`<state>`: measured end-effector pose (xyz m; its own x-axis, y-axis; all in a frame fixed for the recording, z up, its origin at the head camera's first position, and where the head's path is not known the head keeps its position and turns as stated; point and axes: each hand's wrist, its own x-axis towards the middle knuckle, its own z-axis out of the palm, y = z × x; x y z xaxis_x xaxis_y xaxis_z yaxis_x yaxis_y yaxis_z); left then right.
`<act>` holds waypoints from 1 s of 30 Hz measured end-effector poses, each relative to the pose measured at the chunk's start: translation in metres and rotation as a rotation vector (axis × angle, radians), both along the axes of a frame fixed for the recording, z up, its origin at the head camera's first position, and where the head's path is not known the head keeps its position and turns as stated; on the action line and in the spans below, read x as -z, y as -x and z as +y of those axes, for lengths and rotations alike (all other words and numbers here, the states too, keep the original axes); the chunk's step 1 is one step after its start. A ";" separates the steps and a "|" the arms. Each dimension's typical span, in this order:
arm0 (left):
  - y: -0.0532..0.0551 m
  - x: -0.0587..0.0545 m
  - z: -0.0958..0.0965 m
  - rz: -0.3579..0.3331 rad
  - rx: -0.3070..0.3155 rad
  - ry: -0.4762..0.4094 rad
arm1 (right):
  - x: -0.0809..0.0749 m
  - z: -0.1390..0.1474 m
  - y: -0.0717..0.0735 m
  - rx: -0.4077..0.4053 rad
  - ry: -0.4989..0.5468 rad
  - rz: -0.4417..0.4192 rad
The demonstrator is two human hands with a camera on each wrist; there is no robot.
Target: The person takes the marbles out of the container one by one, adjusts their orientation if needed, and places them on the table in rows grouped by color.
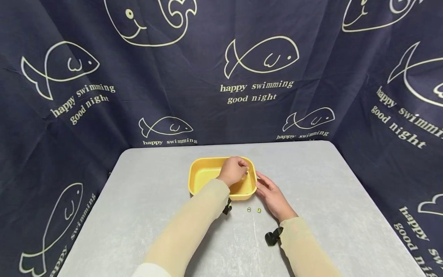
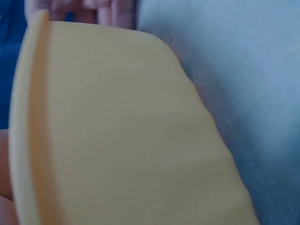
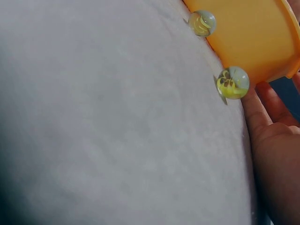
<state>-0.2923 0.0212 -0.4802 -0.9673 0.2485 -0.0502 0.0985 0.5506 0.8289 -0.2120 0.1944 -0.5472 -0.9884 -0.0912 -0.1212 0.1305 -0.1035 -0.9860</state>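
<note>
A yellow rectangular basin (image 1: 204, 181) sits on the grey table, and my left hand (image 1: 234, 169) reaches over its front rim into the right half. The thumb and fingertips of that hand are brought together around a small glassy piece, apparently a marble (image 1: 247, 172), mostly hidden by the fingers. My right hand (image 1: 273, 196) rests against the basin's right outer wall, its fingers fairly straight along it. Two clear marbles with yellow-green swirls lie on the table in front of the basin: a left marble (image 3: 202, 23) and a right marble (image 3: 233, 83).
The grey table (image 1: 152, 215) has rounded back corners. A dark blue cloth (image 1: 207, 88) with fish drawings hangs behind it and along both sides. In the left wrist view the basin's yellow wall (image 2: 122, 117) fills most of the picture.
</note>
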 end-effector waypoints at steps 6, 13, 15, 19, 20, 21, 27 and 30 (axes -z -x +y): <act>-0.007 -0.003 -0.011 0.028 0.022 -0.068 | 0.001 0.000 0.001 0.006 0.008 -0.005; -0.032 -0.012 -0.024 0.033 0.042 -0.200 | 0.001 0.000 0.001 0.000 -0.012 -0.012; -0.043 -0.016 -0.028 0.056 0.035 -0.221 | 0.001 0.000 0.001 -0.002 -0.024 -0.016; -0.067 -0.025 -0.037 0.094 0.006 -0.255 | 0.000 -0.001 0.001 -0.007 -0.030 -0.014; -0.074 -0.026 -0.039 0.102 0.002 -0.264 | 0.000 -0.001 0.001 -0.006 -0.029 -0.014; -0.080 -0.027 -0.041 0.104 0.002 -0.278 | 0.000 0.000 0.001 -0.007 -0.028 -0.014; -0.106 -0.022 -0.050 0.123 0.001 -0.323 | 0.000 0.000 0.000 0.007 -0.026 -0.020; -0.115 -0.021 -0.053 0.154 -0.010 -0.311 | 0.000 -0.001 0.000 0.011 -0.017 -0.020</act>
